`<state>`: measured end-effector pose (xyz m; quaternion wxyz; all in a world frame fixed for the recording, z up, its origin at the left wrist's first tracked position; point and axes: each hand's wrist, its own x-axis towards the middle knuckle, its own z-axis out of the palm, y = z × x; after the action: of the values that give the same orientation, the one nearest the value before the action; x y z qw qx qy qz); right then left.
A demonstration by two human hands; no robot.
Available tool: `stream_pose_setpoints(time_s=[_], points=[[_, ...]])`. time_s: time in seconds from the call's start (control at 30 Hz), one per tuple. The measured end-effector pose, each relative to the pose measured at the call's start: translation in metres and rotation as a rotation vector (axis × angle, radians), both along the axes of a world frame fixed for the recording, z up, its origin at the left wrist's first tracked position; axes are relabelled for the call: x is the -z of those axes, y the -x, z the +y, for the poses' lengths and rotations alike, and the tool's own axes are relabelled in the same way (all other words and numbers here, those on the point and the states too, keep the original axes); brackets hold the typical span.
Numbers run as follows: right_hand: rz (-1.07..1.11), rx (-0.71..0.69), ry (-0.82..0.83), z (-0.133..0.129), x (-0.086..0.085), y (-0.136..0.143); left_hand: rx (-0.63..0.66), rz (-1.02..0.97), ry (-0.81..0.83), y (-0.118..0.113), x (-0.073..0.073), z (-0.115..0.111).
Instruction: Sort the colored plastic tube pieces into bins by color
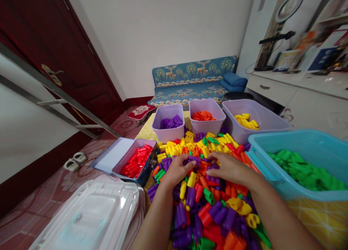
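Note:
A heap of plastic tube-shaped building pieces in purple, red, orange, yellow and green covers the middle of the table. My left hand [178, 169] is over the heap, thumb and fingers closed on a purple tube piece [194, 159]. Facing it, my right hand [228, 167] has its thumb and fingers curled round purple tube pieces [213, 171]; its far fingers are partly hidden. Yellow pieces [191, 179] and a green piece [208, 195] lie just below the hands.
Behind the heap stand lilac bins with purple [160, 132], orange [206, 126] and yellow pieces [246, 123]. A turquoise bin [296, 137] at right holds green pieces. Red pieces [140, 159] fill a box at left, near stacked clear lids [100, 210]. A metal ladder [59, 94] leans at left.

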<state>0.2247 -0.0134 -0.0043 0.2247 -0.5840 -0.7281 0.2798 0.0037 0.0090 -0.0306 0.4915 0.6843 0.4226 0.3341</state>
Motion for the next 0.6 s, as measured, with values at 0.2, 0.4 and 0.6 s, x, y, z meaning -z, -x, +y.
stream_pose_setpoints(time_s=[0.2, 0.4, 0.6], points=[[-0.14, -0.029, -0.006, -0.001, -0.002, -0.002, 0.015, -0.049, 0.033, -0.001, -0.003, -0.002], [-0.305, 0.004, 0.022, -0.001, -0.009, -0.004, -0.001, -0.024, 0.013, -0.001, -0.001, 0.0], [-0.12, -0.008, 0.082, 0.001, -0.005, -0.002, -0.02, -0.012, 0.019, -0.002, -0.002, -0.001]])
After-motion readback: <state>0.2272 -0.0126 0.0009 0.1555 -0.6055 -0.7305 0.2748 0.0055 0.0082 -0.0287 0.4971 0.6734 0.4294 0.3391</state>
